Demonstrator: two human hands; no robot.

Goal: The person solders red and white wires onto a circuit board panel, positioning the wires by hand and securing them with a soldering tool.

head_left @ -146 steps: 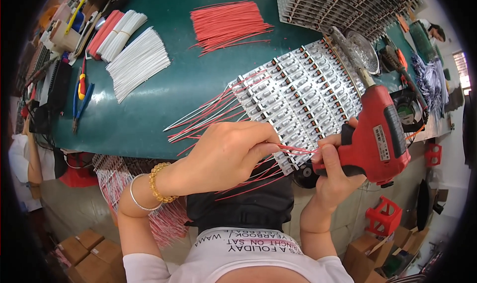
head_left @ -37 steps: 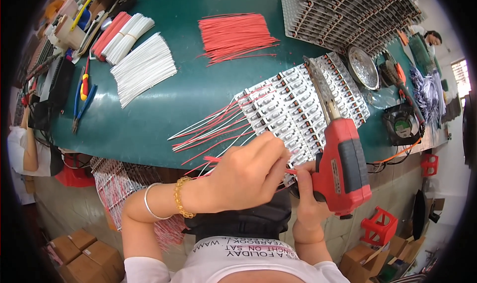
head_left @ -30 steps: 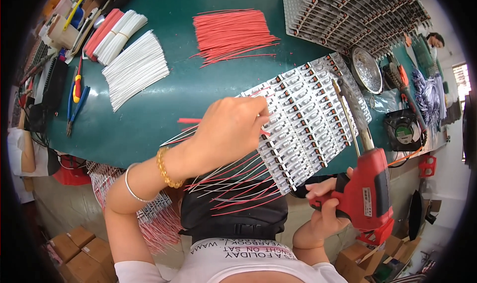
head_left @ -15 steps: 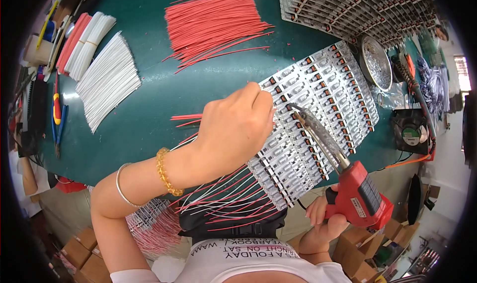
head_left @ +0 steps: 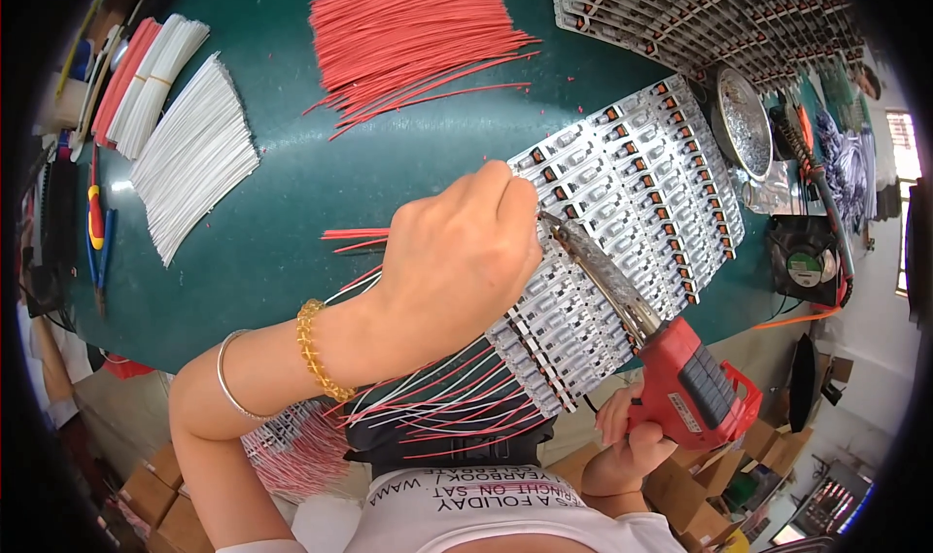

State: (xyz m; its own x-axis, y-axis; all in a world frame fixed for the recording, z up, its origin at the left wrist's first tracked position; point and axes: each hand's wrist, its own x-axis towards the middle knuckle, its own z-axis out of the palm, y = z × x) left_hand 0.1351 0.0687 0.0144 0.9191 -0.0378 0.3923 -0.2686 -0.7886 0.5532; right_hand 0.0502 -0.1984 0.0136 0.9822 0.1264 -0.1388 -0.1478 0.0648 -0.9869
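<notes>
My right hand (head_left: 632, 436) is wrapped round the grip of a red soldering gun (head_left: 685, 383). Its long metal tip reaches up and left over a panel of small circuit boards (head_left: 622, 203) and ends close beside my left fingers. My left hand (head_left: 466, 247) is closed at the panel's left edge, its fingertips turned down and mostly hidden. From behind this hand the ends of several red wires (head_left: 352, 234) stick out to the left. Red and white wires (head_left: 457, 397) trail from the panel's lower left side, passing under my left wrist.
On the green table (head_left: 282, 203) lie a large pile of red wires (head_left: 408, 38), loose white wires (head_left: 199, 159) and tied bundles (head_left: 155, 86). Red-yellow-blue pliers (head_left: 97, 232) lie far left. A metal bowl (head_left: 743, 125), more stacked panels (head_left: 709, 14) and a small fan (head_left: 805, 259) are at the right.
The soldering gun's tip has moved left and slightly down across the panel, nearer my left fingertips. My left hand stays closed at the panel's edge. The whole view has shifted a little.
</notes>
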